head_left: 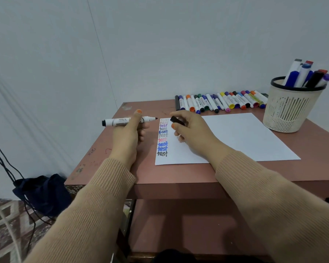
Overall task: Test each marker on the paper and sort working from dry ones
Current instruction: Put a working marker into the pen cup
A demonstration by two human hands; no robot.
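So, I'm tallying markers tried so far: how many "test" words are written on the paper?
10, in one column down the left edge of the paper: two faint at the top, black at the bottom. None seems hidden by the right hand.

Paper on table, marker row behind, basket right; bag, seemingly, floor-left.

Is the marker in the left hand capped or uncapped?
Uncapped: the marker shows a bare dark tip; the right hand holds a black cap.
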